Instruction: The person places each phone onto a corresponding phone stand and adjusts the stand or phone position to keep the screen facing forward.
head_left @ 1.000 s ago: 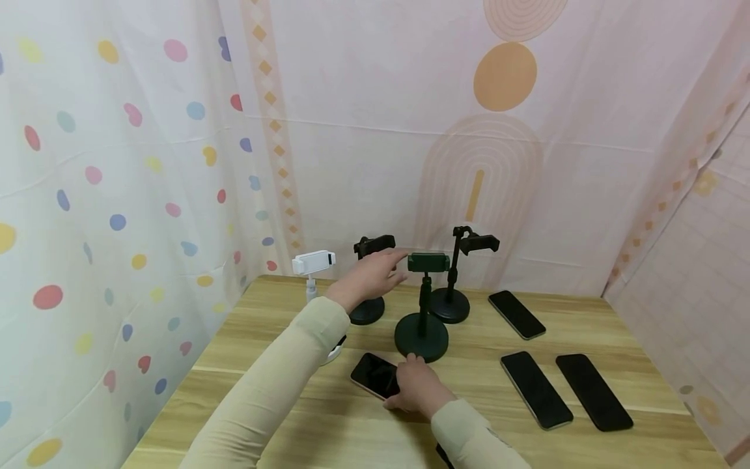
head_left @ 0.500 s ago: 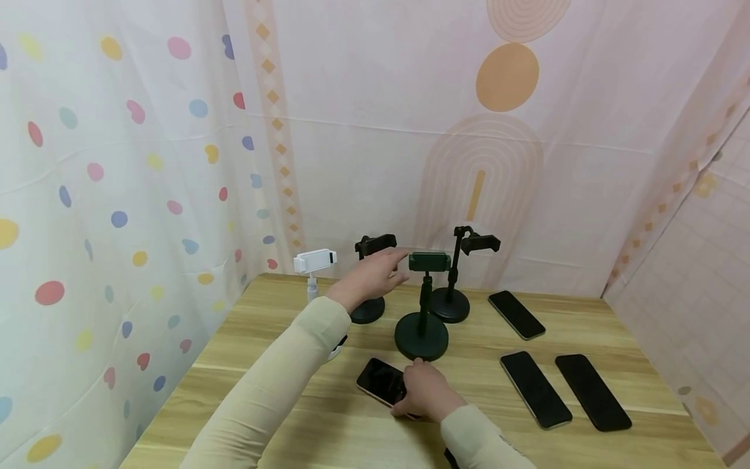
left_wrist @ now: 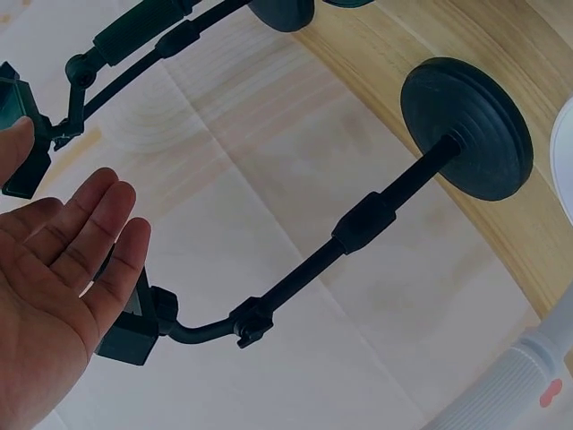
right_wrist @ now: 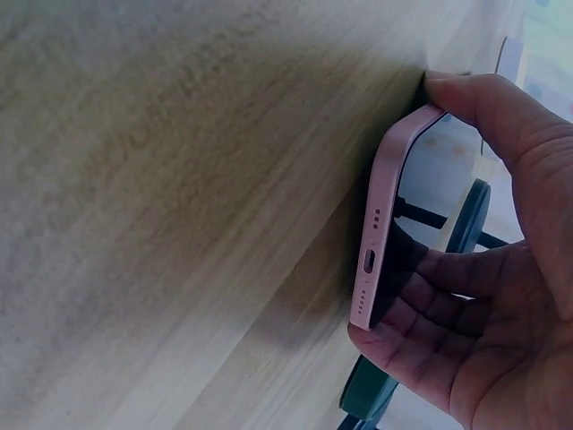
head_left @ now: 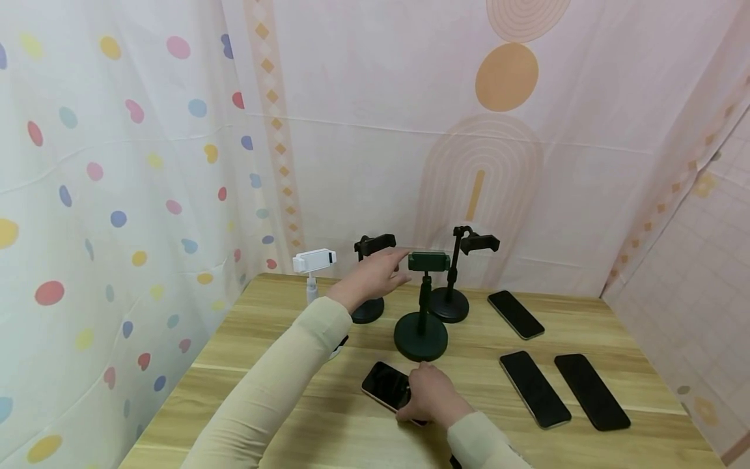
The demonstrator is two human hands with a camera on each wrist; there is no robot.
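A pink-edged phone (head_left: 387, 385) lies screen up on the wooden table, its right end in my right hand (head_left: 432, 395). In the right wrist view, thumb and fingers of the right hand (right_wrist: 501, 251) pinch opposite edges of the phone (right_wrist: 383, 197). My left hand (head_left: 375, 277) is raised between a black stand (head_left: 368, 311) and the green stand (head_left: 421, 336). Its fingers are extended, the index fingertip at the green stand's clamp (head_left: 429, 261). In the left wrist view, the left hand (left_wrist: 63, 278) holds nothing visible, with its thumb by the green clamp (left_wrist: 22, 134).
The white stand (head_left: 314, 261) is at the left, partly behind the left sleeve. Another black stand (head_left: 449, 305) is behind the green one. Three dark phones (head_left: 516, 314) (head_left: 535, 389) (head_left: 592, 392) lie on the right of the table. A patterned curtain hangs behind.
My right hand and the pink-edged phone have slid a little to the right and toward the near edge. The left hand has stayed at the green clamp.
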